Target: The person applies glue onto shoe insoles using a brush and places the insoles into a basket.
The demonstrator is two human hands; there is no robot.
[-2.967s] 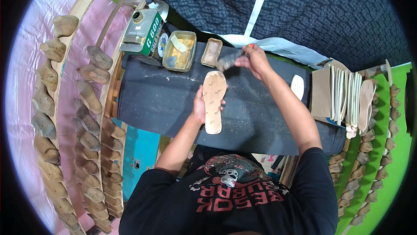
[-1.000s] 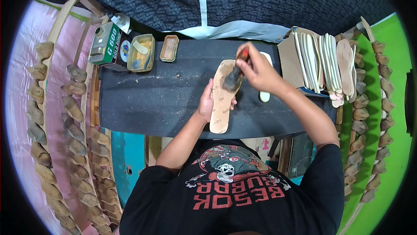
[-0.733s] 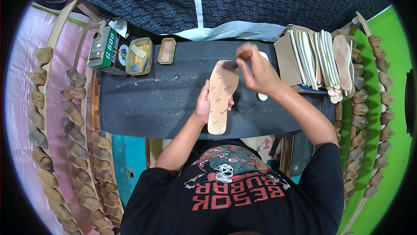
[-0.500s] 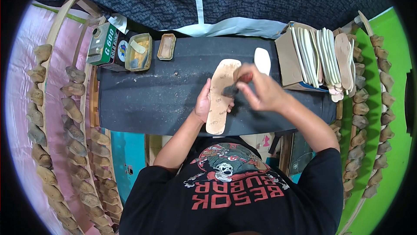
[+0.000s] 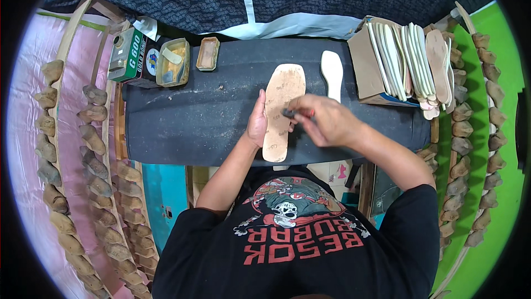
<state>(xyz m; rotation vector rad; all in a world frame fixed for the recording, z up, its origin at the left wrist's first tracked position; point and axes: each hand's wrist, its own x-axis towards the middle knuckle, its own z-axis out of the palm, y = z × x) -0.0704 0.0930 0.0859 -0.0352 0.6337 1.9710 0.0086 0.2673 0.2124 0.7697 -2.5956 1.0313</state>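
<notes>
My left hand (image 5: 256, 123) grips a tan insole (image 5: 283, 86) along its left edge and holds it over the table. Fingertips show at the insole's right side; the rest of them are hidden beneath it. Small dark printed marks dot its face. In my right hand (image 5: 326, 121) is a small brush (image 5: 289, 113) with a dark head and a bit of red on its handle. Its head is at the middle of the insole; whether it touches, I cannot tell. Beyond my right hand, a white insole (image 5: 332, 72) lies on the table.
A black-covered table (image 5: 182, 127) spans the middle. At its back left stand a green-and-black can (image 5: 128, 58), a tub with yellowish contents (image 5: 173, 62) and a smaller tray (image 5: 208, 54). A cardboard box (image 5: 366, 69) of upright insoles stands right. Racks of wooden shoe lasts (image 5: 94, 138) flank both sides.
My right hand has turned lower, bringing the brush head slightly up and left on the insole. The whole view has shifted a little, and more of the white insole shows.
</notes>
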